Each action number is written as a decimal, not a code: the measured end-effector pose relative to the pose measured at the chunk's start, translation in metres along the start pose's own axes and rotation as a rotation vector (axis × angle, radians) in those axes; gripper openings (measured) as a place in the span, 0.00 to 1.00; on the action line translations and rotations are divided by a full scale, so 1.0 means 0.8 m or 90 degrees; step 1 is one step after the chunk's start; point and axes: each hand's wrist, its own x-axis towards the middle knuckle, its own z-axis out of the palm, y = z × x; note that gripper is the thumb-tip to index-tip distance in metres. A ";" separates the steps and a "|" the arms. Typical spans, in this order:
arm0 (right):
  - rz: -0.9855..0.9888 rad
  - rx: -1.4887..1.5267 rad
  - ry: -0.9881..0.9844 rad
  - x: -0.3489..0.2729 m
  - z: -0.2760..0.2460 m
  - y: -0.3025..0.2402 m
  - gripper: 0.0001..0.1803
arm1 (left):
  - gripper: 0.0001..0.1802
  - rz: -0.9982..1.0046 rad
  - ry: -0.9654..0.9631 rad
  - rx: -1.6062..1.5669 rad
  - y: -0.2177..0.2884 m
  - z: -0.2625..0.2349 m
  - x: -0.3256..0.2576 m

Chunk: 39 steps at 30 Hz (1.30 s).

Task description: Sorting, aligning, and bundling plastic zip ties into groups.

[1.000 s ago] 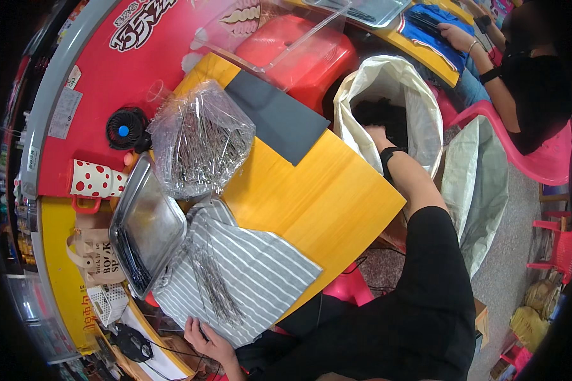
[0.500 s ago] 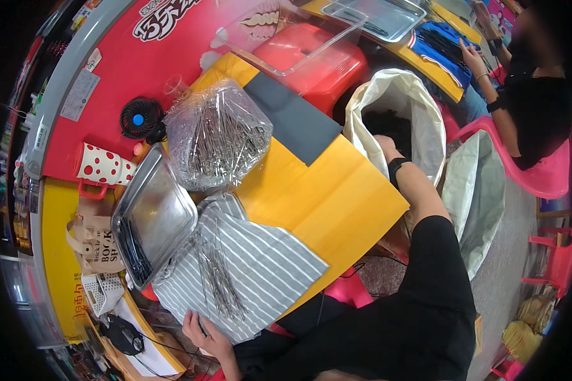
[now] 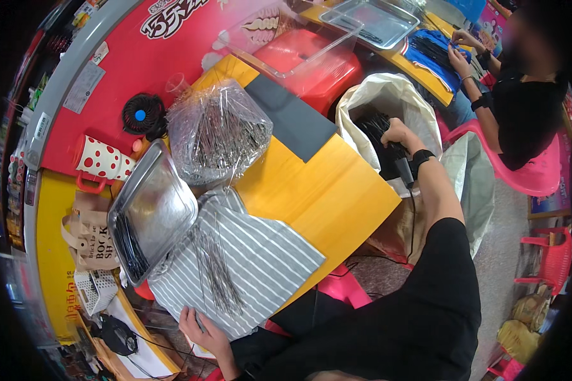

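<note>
My right hand (image 3: 397, 134) is closed at the mouth of a white woven sack (image 3: 419, 101). Its fingers are wrapped round a bunch of thin black strips (image 3: 395, 151), and more dark strips (image 3: 372, 124) show inside the sack. Below the wrist hangs a dark tube-shaped piece with a cable (image 3: 405, 171). Fingers apart, my left hand (image 3: 204, 335) rests at the near edge of a grey striped cloth (image 3: 279, 247). On that cloth, beyond the hand, lies a loose bundle of thin metal wires (image 3: 217, 270).
A steel tray (image 3: 162, 203) with black strips leans left of the cloth. Behind stand a plastic bag of wires (image 3: 222, 136), a small black fan (image 3: 141, 115) and a dotted cup (image 3: 105, 159). Another person (image 3: 521, 108) works at the far right, beside a second sack (image 3: 470, 171).
My right hand has risen from inside the sack to its mouth, and black strips now show in its grip. The left hand stays by the cloth edge.
</note>
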 end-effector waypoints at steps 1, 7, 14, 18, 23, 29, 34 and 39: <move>0.003 0.042 0.005 -0.012 -0.013 -0.012 0.33 | 0.13 -0.003 0.002 -0.001 0.001 -0.001 0.000; -0.014 0.053 0.043 -0.048 -0.057 -0.025 0.33 | 0.12 0.013 0.012 0.011 -0.007 -0.002 -0.002; -0.048 0.189 0.018 -0.083 -0.080 -0.022 0.37 | 0.13 0.006 0.022 -0.008 -0.007 -0.002 -0.002; -0.158 0.242 0.168 -0.114 -0.109 -0.067 0.38 | 0.13 0.013 0.015 0.004 -0.004 -0.008 -0.001; -0.178 0.427 0.116 -0.150 -0.150 -0.150 0.26 | 0.13 0.013 0.033 -0.023 -0.012 -0.011 -0.008; -0.214 0.422 -0.018 -0.230 -0.171 -0.247 0.23 | 0.12 0.003 0.045 -0.065 -0.006 -0.014 0.000; -0.274 0.325 -0.015 -0.278 -0.140 -0.327 0.25 | 0.12 0.009 0.070 -0.115 -0.012 -0.014 -0.002; -0.354 0.282 -0.030 -0.300 -0.142 -0.380 0.29 | 0.13 0.016 0.081 -0.140 -0.017 -0.013 -0.004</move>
